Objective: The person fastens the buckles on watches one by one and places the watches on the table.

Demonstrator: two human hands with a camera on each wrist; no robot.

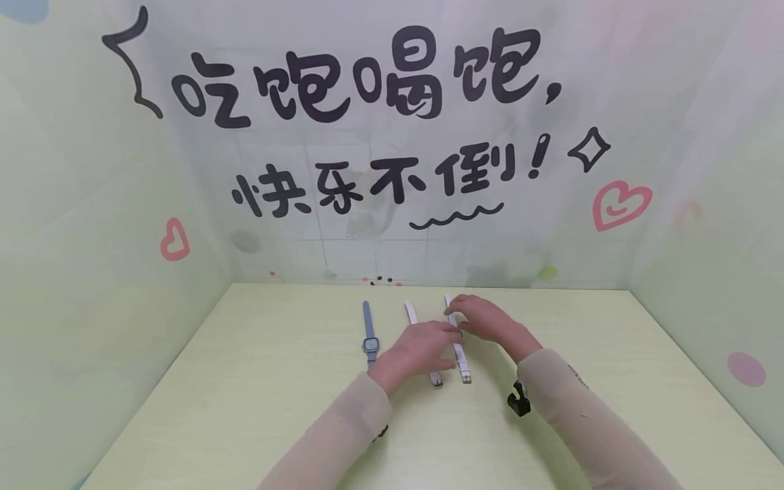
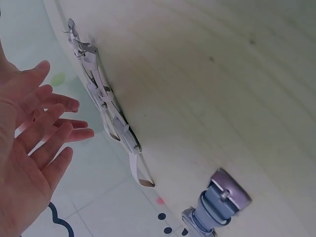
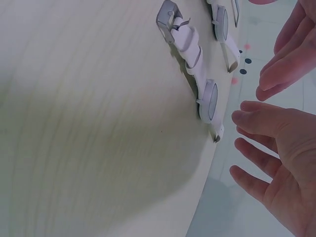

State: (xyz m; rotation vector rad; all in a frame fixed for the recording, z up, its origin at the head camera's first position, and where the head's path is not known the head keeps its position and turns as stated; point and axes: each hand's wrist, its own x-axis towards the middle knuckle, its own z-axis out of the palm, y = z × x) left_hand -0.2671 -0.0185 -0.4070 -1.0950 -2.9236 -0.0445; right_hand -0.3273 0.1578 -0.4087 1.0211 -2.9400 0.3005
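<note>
Three wristwatches lie side by side on the table, straps stretched out lengthwise. Leftmost is a blue-grey watch (image 1: 370, 345) with a squarish face. A middle white watch (image 1: 436, 380) is partly hidden by my left hand (image 1: 422, 348), which hovers over it with fingers spread loosely. On the right lies another white watch (image 1: 460, 357); my right hand (image 1: 486, 320) hangs above its far end, fingers gently bent. In the right wrist view, that watch's round face (image 3: 212, 102) and metal buckle (image 3: 168, 19) show. Both hands hold nothing and appear raised off the watches.
The pale wood-grain table (image 1: 245, 381) is enclosed by a printed curtain (image 1: 392, 252) at the back and both sides. Dark pieces of wrist gear (image 1: 519, 401) hang below the right sleeve cuff.
</note>
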